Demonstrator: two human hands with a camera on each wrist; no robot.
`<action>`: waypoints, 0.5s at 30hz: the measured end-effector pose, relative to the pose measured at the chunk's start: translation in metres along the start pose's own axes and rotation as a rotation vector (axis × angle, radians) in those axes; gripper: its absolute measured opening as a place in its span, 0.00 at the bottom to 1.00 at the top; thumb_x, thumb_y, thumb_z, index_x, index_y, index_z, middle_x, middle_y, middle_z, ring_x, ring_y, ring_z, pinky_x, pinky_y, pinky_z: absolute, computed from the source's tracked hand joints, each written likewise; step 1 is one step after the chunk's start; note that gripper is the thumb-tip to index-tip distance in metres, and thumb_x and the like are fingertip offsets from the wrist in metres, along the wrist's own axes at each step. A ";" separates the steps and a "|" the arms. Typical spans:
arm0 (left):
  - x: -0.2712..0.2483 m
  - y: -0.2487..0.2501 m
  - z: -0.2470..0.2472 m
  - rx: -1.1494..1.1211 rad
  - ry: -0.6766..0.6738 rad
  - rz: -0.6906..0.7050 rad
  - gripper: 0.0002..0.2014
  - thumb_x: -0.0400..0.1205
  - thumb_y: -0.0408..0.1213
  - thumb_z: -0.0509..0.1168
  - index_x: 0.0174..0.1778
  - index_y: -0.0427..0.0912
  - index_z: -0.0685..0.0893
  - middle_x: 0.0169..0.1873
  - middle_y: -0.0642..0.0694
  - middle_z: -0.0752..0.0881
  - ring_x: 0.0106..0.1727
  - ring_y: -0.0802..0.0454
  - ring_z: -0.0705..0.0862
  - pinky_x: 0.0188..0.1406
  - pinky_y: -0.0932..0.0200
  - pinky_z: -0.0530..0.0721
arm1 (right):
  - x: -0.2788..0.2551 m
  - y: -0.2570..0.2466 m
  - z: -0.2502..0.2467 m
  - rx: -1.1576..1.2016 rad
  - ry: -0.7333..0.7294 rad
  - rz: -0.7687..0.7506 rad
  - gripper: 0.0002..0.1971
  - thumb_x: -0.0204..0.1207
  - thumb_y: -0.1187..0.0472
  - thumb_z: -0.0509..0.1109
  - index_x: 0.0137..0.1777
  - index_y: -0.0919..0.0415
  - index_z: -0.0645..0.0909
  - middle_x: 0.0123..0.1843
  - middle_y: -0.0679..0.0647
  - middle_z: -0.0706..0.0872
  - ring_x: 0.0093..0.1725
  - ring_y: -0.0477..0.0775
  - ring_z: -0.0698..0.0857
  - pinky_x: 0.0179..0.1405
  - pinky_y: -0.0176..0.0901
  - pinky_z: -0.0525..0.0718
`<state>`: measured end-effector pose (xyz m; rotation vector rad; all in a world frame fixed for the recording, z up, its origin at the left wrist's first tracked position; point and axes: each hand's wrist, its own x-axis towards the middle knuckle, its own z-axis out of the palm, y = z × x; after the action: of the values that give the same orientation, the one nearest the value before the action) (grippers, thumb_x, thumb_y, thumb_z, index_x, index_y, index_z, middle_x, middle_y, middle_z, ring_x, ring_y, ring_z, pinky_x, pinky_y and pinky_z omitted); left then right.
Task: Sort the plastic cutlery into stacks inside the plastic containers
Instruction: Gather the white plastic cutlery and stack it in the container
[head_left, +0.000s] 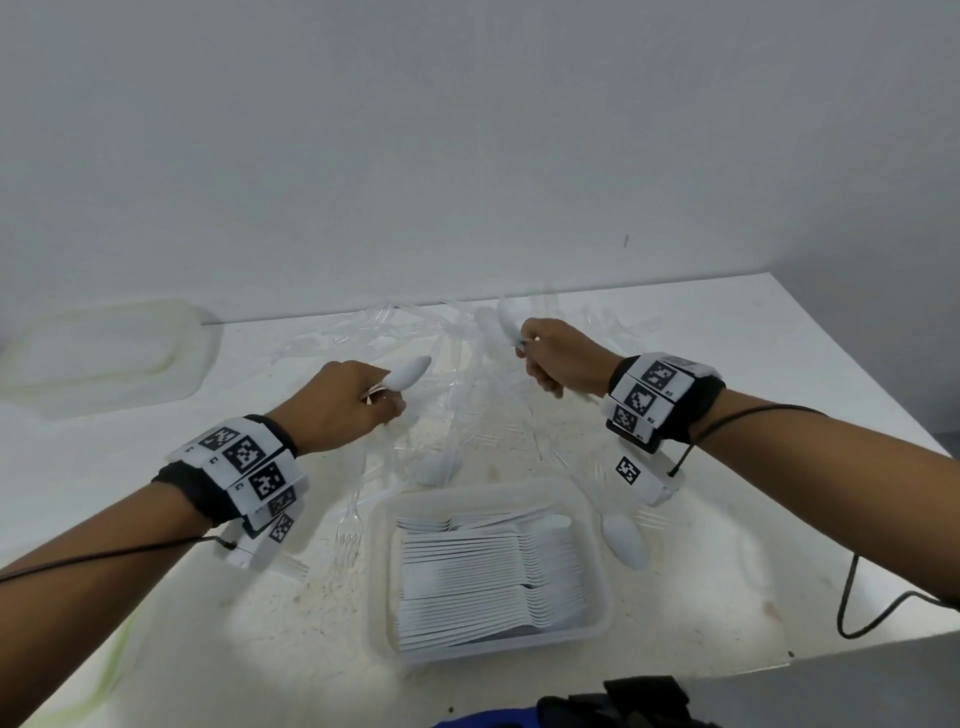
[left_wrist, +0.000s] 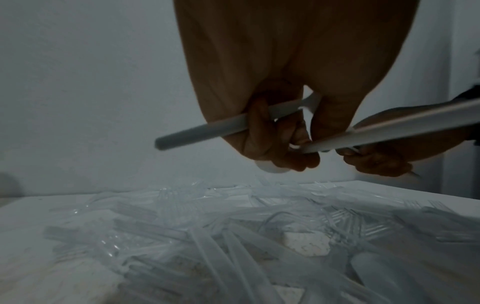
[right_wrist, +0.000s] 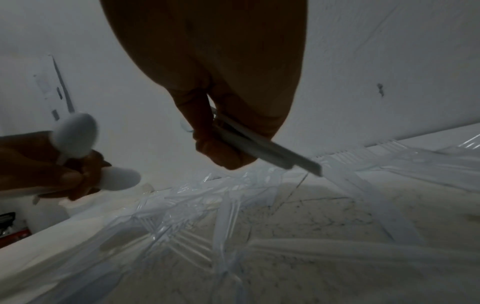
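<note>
My left hand (head_left: 382, 402) grips two white plastic spoons; one bowl (head_left: 410, 375) sticks out above the thumb, and a handle (left_wrist: 205, 131) crosses under the curled fingers (left_wrist: 262, 133). My right hand (head_left: 530, 356) is raised over the pile and grips white spoons, with a bowl (head_left: 506, 326) pointing up and flat handles (right_wrist: 270, 151) sticking out below. A clear plastic container (head_left: 382, 571) near the front edge holds neat rows of stacked white spoons (head_left: 488, 577). A tangle of clear plastic forks (head_left: 415, 332) (left_wrist: 233, 236) (right_wrist: 182, 230) covers the table's back middle.
Loose white spoons lie right of the container (head_left: 626, 540) and just behind it (head_left: 436, 467). A clear fork (head_left: 349, 535) lies left of the container. A translucent lid or tray (head_left: 104, 353) sits at the far left by the wall. A black cable (head_left: 852, 608) trails at the right.
</note>
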<state>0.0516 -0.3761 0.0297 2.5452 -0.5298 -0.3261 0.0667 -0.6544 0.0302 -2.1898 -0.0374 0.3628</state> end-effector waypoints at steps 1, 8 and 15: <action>0.000 0.000 0.000 0.007 -0.011 0.018 0.10 0.83 0.39 0.63 0.37 0.43 0.82 0.29 0.50 0.85 0.29 0.58 0.81 0.30 0.65 0.74 | -0.004 0.002 0.000 -0.028 -0.049 0.009 0.09 0.81 0.68 0.53 0.39 0.62 0.67 0.30 0.54 0.73 0.26 0.51 0.67 0.20 0.39 0.66; -0.004 0.001 0.003 0.050 -0.277 0.053 0.10 0.85 0.26 0.50 0.47 0.46 0.59 0.33 0.42 0.71 0.30 0.50 0.66 0.28 0.59 0.74 | -0.046 0.035 -0.007 -0.487 -0.397 -0.161 0.11 0.77 0.63 0.68 0.34 0.50 0.77 0.32 0.47 0.82 0.31 0.45 0.79 0.35 0.35 0.77; -0.006 -0.011 0.028 0.153 -0.292 0.082 0.10 0.82 0.29 0.59 0.51 0.47 0.66 0.34 0.47 0.80 0.33 0.50 0.76 0.35 0.59 0.75 | -0.067 0.057 -0.010 -0.604 -0.482 -0.130 0.08 0.68 0.66 0.73 0.36 0.50 0.81 0.35 0.45 0.84 0.30 0.42 0.75 0.34 0.36 0.75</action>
<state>0.0403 -0.3773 0.0013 2.6274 -0.7922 -0.6556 -0.0004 -0.7069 0.0074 -2.6107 -0.6224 0.8881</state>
